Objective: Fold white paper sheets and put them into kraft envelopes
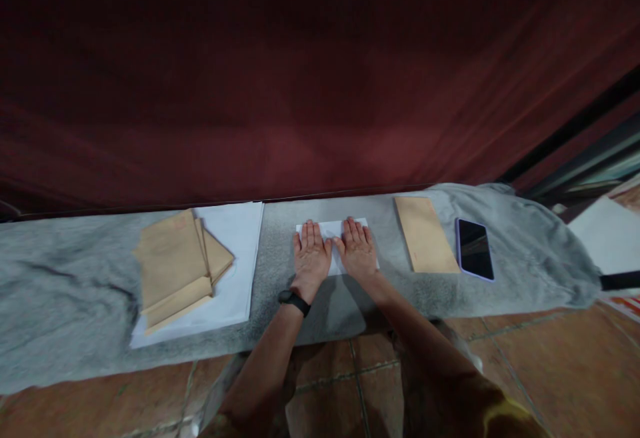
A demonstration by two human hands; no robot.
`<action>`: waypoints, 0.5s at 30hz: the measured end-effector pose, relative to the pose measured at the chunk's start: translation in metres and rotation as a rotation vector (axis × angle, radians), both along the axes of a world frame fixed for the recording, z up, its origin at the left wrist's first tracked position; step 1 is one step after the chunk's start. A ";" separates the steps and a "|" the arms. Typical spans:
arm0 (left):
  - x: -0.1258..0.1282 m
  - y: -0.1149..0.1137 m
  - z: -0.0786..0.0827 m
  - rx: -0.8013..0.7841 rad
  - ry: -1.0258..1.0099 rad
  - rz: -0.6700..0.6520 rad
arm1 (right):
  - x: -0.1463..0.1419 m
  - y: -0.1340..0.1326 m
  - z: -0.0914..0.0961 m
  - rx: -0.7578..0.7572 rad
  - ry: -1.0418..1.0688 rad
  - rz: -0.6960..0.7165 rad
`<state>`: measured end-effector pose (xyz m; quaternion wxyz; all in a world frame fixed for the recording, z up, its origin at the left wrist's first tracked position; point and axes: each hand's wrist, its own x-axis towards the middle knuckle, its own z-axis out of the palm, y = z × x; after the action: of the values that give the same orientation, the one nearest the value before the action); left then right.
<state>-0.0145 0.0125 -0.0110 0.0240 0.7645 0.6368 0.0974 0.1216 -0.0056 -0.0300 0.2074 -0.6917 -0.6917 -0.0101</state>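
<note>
A folded white sheet of paper (336, 263) lies on the grey cloth in front of me, partly covered by both palms. My left hand (312, 255) rests flat on its left side, fingers stretched away from me, with a dark band on the wrist. On the right side of the paper, my right hand (358, 249) is also pressed flat, its fingers slightly spread. The two thumbs nearly meet near the middle of the sheet. Right of my hands lies a single brown envelope (427, 237), apart from them.
To the left, several brown envelopes (173, 255) overlap on a stack of white paper (240, 245). A phone (475, 249) with a purple edge lies right of the single envelope. The grey cloth (70, 291) covers a narrow bench against a dark red curtain (320, 105). Below is a tiled floor (330, 385).
</note>
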 end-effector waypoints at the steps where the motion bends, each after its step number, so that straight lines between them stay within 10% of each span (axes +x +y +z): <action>1: -0.001 0.000 -0.001 0.000 0.002 0.013 | 0.001 0.000 -0.001 0.010 -0.007 -0.010; 15: -0.007 -0.004 -0.005 0.062 -0.014 0.165 | 0.013 -0.007 -0.008 0.064 -0.110 -0.115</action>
<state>-0.0218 0.0081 -0.0159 -0.0034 0.7092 0.6940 0.1244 0.1346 -0.0123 -0.0383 0.1901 -0.7217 -0.6605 -0.0823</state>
